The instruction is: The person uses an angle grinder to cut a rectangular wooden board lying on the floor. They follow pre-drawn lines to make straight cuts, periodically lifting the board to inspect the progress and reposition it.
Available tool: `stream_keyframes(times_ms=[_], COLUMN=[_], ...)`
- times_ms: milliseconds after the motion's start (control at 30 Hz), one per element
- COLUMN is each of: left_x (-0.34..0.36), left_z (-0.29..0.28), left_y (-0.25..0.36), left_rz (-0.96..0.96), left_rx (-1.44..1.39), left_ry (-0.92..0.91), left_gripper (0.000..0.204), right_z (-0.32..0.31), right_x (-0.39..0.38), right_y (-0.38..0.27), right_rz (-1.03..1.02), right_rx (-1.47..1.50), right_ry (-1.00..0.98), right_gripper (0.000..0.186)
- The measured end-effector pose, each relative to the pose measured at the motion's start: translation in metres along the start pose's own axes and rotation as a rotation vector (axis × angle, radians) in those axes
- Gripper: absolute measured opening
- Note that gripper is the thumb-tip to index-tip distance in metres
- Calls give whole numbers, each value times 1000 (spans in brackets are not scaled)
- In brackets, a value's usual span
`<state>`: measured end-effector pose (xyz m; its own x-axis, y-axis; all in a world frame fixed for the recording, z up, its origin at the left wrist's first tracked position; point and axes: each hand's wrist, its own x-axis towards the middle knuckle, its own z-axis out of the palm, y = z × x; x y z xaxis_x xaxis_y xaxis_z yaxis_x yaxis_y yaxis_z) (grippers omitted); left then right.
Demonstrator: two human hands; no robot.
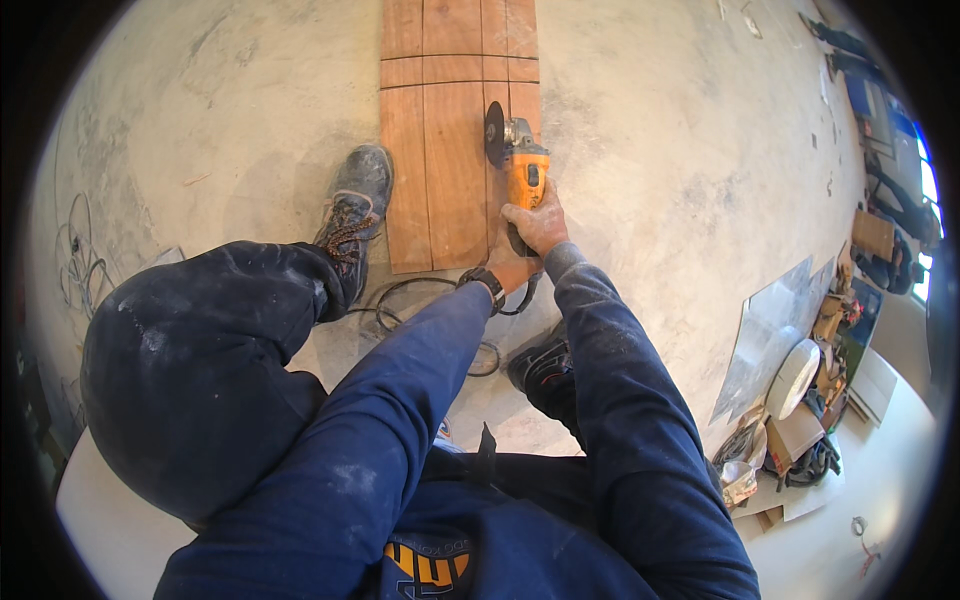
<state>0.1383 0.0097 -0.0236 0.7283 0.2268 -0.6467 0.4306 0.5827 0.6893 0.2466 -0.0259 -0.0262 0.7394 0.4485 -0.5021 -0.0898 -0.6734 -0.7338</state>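
An orange angle grinder (525, 178) is held out over a reddish-brown wooden board (450, 170) on the floor. Its dark thin disc (494, 134) stands upright at a dark line running lengthwise along the board; whether it touches the wood I cannot tell. Dark lines and grooves cross the board as well. My right hand (542, 222) is closed round the grinder's body. Behind it, my left hand (512, 262), with a watch at the wrist, wraps the rear end; some of its fingers are hidden. A black cable (400, 290) curls below the board's near end.
My left boot (358, 200) stands against the board's left edge; my right shoe (542, 365) is under my right arm. More looped cable (85, 255) lies far left. At right, a grey sheet (765, 320), cardboard (795, 440) and a pile of odds and ends cover the floor.
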Motion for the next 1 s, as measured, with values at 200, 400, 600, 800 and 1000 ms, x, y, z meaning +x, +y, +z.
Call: stream_keyframes(times_ms=[200,400,600,800,1000], left_x=[-8,-3,1,0,2], left_z=[2,-1,2,0,-3], left_y=[13,0,-16,-30,-33], left_rz=[45,-24,96,114,83], left_rx=[110,127,0,171,158], left_ry=[57,-9,5,35,-7], left_gripper=[99,88,82,58,68], right_z=[0,2,0,0,1], right_x=[1,-1,-6,-12,-12], right_y=[1,8,8,7,9], right_rz=[-2,-37,-45,8,-12], right_rx=[-26,-27,-58,-35,-23], right_ry=[0,17,16,-3,1], right_gripper=[76,78,79,77,75])
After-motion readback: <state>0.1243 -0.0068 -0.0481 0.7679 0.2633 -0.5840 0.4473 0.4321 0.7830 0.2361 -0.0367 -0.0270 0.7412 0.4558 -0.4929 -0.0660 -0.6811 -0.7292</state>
